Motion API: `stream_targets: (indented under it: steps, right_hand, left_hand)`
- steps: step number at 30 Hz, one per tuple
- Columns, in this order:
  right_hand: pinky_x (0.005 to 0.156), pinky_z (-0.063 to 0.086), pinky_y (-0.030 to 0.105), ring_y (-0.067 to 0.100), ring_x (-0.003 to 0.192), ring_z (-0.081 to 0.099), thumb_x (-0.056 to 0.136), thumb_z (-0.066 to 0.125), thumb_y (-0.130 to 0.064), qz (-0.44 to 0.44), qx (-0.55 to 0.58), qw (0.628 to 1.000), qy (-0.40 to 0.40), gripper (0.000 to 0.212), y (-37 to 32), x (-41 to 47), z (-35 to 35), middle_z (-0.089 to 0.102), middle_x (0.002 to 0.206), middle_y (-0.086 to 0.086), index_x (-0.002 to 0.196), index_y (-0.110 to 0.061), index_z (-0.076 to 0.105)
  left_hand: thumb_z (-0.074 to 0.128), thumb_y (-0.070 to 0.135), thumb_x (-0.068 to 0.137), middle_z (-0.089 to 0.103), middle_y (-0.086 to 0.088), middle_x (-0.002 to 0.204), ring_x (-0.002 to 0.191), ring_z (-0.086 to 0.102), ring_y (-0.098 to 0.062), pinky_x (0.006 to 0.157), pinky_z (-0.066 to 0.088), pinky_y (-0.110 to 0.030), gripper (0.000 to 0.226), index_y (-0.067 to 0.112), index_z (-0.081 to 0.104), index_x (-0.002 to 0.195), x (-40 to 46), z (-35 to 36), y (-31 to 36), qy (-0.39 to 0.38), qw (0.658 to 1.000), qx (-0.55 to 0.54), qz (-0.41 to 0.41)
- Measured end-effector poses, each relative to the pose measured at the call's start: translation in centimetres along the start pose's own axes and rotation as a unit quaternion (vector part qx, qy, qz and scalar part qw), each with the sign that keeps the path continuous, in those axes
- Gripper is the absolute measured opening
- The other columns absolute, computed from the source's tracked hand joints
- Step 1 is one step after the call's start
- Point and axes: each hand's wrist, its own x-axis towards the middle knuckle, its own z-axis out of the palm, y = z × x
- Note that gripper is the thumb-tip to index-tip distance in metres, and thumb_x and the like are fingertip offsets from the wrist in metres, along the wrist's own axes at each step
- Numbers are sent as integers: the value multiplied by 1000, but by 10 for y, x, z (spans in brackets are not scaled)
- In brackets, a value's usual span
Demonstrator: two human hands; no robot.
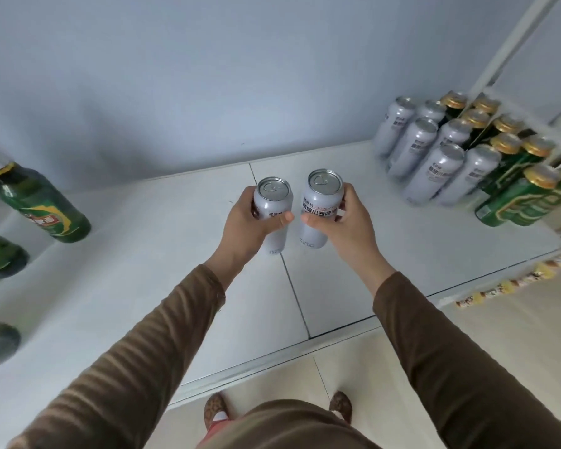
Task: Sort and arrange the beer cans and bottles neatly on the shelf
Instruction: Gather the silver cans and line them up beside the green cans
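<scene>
at the bottom of the frame two patterned slippers (215, 413) are standing on the beige floor (483, 322), just short of the front edge of the white shelf (117, 286), which is running diagonally from lower left to the right side. two brown sleeves (136, 361) are reaching up from the lower corners toward the centre. there the left hand (250, 222) is wrapping its fingers and thumb round one silver can (272, 212), and the right hand (347, 218) is gripping a second silver can (321, 212) the same way; the two cans are standing upright just beside each other, thumbs nearly touching, over a seam in the shelf top. whether their bases are touching the surface i cannot tell. around them the shelf's middle is lying bare out to the grey wall (208, 76). along the left edge four green bottles (42, 202) are showing, three of them cut off by the frame. at the upper right six more silver cans (434, 157) are standing in two rows of three near the wall, with a cluster of green gold-topped cans (518, 189) packed just beside them; roughly ten tops are showing, the count being blurred by the frame edge and a white post (512, 43). a strip of small yellow and brown patterns (512, 283) is running along the shelf's right front edge.
</scene>
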Motion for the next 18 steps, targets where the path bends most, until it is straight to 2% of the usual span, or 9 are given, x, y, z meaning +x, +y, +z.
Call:
stream_targets:
  steps: [8,11,14,18]
  right_hand:
    - [93,54,41,-4,103,60,64,86,-39,7,-24,1000,-10,60,60,6,-142,65,110,-21,113,-37,53]
    - [93,54,44,3,106,62,61,86,-44,21,-27,999,-3,64,78,12,-182,66,112,-18,115,-35,53]
    - [94,53,46,7,107,62,62,86,-47,32,-32,999,10,61,91,20,-213,67,111,-18,111,-35,53]
    - [92,54,49,9,104,62,63,86,-47,45,-40,998,33,59,103,29,-242,67,108,-18,110,-31,53]
  left_hand:
    - [88,24,75,69,8,103,84,61,-2,74,49,-15,50,16,60,117,-5,152,26,-29,1000,6,-5]
    - [87,23,76,69,7,104,86,61,-3,74,49,-16,49,16,60,116,-3,195,34,-37,999,-3,-4]
    - [87,21,75,70,1,110,89,61,-6,80,51,-22,51,16,60,117,1,225,39,-54,999,-5,-6]
    - [88,19,74,70,4,110,91,61,-4,79,51,-16,52,18,60,118,10,252,43,-73,997,-16,-5]
